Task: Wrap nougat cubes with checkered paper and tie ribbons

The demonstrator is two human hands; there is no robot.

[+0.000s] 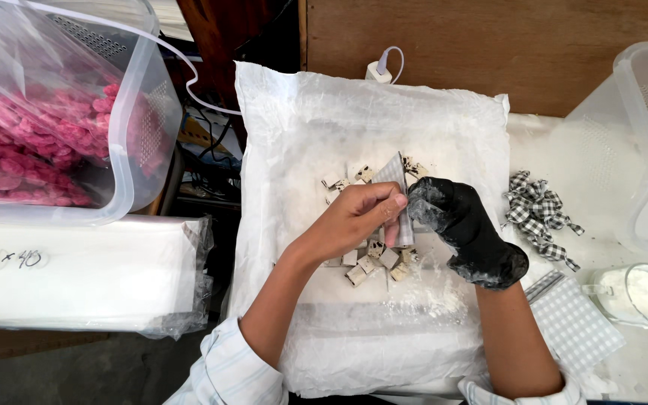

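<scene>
My left hand [358, 216] is bare and pinches a small grey checked bag [397, 187] by its edge. My right hand [465, 229], in a black glove dusted with white powder, grips the same bag from the right side. Both hands hover over a white plastic sheet [316, 127] spread on the work surface. Several small pale cubes with dark specks [373, 264] lie on the sheet below the hands, and more cubes [348, 180] lie just above them.
A clear tub of pink pieces [31, 142] stands at the upper left above a white wrapped block [76, 270]. Checked ribbons [538, 214], a stack of grey checked bags [575, 326], a cup of white powder [643, 294] and a clear bin [639, 112] lie right.
</scene>
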